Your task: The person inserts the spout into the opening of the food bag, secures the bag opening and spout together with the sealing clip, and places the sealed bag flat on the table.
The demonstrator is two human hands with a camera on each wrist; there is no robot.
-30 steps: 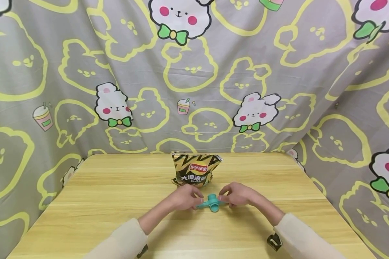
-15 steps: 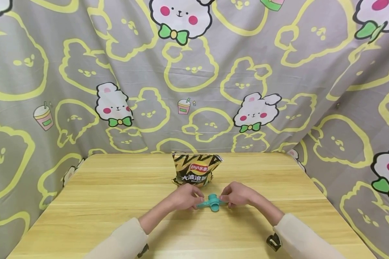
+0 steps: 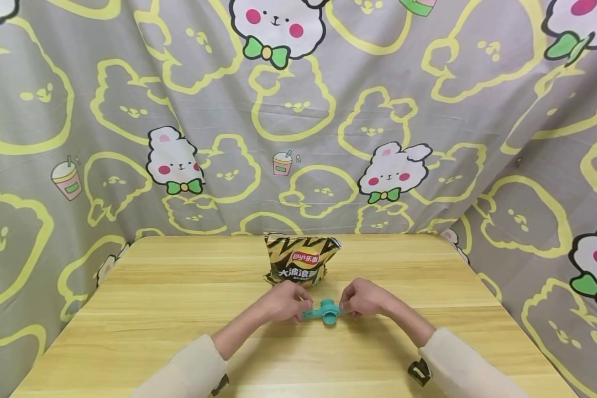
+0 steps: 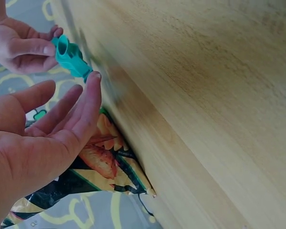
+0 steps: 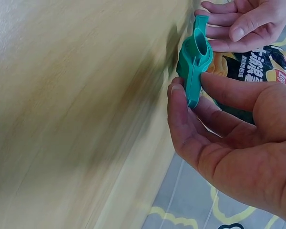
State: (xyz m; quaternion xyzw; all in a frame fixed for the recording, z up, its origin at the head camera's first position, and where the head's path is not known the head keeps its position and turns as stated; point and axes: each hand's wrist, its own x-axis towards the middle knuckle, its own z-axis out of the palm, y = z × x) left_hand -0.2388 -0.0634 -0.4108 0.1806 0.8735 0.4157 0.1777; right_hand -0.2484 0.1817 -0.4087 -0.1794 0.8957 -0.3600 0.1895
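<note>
A teal bag clip with a round pour spout (image 3: 329,317) is between the two hands, close over the table. My right hand (image 3: 365,297) pinches its right end between thumb and fingers; the right wrist view shows this grip on the clip's narrow end (image 5: 193,88). At the other end, the fingertips of my left hand (image 3: 284,301) touch the clip. In the left wrist view the left hand (image 4: 47,133) has its fingers extended and its thumb apart from the clip (image 4: 70,59). Behind the left hand stands a black and yellow chip bag (image 3: 300,257), its lower edge partly hidden.
The wooden table (image 3: 179,342) reaches back to a grey curtain (image 3: 298,121) with yellow outlines and cartoon rabbits, which also hangs on both sides. Dark straps (image 3: 420,371) show beneath the cream sleeves (image 3: 189,367).
The right fingers have shifted slightly on their end of the clip, and the clip lies a little more level. The left hand and the chip bag have barely moved.
</note>
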